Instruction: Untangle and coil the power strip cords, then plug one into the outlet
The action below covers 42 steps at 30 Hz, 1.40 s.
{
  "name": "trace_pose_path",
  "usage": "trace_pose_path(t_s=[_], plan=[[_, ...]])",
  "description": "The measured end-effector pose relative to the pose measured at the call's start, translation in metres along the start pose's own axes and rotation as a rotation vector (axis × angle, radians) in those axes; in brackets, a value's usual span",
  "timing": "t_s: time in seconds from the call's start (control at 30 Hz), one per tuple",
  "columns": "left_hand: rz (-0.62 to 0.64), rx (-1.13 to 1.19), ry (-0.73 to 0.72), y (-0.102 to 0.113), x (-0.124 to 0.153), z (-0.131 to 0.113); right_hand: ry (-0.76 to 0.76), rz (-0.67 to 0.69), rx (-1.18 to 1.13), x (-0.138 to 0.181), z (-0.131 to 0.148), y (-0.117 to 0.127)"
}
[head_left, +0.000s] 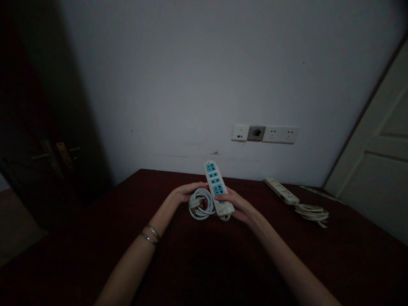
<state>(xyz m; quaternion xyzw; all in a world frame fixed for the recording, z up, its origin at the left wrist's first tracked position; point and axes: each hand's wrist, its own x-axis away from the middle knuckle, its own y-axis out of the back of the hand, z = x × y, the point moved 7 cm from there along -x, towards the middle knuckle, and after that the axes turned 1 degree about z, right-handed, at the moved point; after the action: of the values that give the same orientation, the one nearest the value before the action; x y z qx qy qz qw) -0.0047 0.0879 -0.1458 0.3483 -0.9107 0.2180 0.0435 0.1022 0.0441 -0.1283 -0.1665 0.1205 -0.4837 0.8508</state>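
Observation:
A white power strip with blue sockets (216, 182) is raised above the dark red table (95, 238), its far end pointing at the wall. My right hand (239, 207) is closed around the strip's near end. Its white cord is wound into a coil (201, 204) that hangs beside the strip. My left hand (184, 193) curls around the far side of that coil and holds it. Two thin bangles sit on my left wrist.
A second white power strip (281, 191) lies on the table at the right with its loose cord (313, 211) beside it. A row of wall sockets (265, 133) sits above the table. A dark door stands at the left, a white door (376, 161) at the right.

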Motion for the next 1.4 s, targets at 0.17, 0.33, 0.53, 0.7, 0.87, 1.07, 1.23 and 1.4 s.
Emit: trace_pose_path(t_s=[0.17, 0.33, 0.53, 0.7, 0.87, 1.07, 1.23, 1.4], plan=[[0.021, 0.167, -0.019, 0.018, -0.006, -0.001, 0.057, -0.199, -0.101, -0.006, -0.006, 0.016], [0.003, 0.268, -0.143, 0.029, -0.01, -0.006, 0.065, -0.324, -0.277, -0.013, -0.019, 0.034], [0.054, 0.298, -0.239, 0.017, -0.007, -0.013, 0.029, -0.364, -0.417, -0.017, -0.032, 0.044], [-0.17, 0.074, -0.26, 0.022, -0.008, -0.016, 0.035, -0.339, -0.439, -0.012, -0.029, 0.035], [-0.167, 0.03, -0.364, 0.011, 0.0, -0.029, 0.01, -0.282, -0.374, -0.005, -0.018, 0.021], [-0.237, -0.028, -0.43, -0.005, 0.008, -0.039, 0.2, -0.258, -0.112, -0.003, 0.012, 0.02], [-0.284, -0.227, -0.349, -0.017, 0.012, -0.041, 0.224, -0.328, -0.053, 0.0, 0.024, 0.036], [-0.347, -0.555, -0.282, -0.015, 0.014, -0.04, 0.239, -0.321, 0.014, 0.003, 0.03, 0.045]])
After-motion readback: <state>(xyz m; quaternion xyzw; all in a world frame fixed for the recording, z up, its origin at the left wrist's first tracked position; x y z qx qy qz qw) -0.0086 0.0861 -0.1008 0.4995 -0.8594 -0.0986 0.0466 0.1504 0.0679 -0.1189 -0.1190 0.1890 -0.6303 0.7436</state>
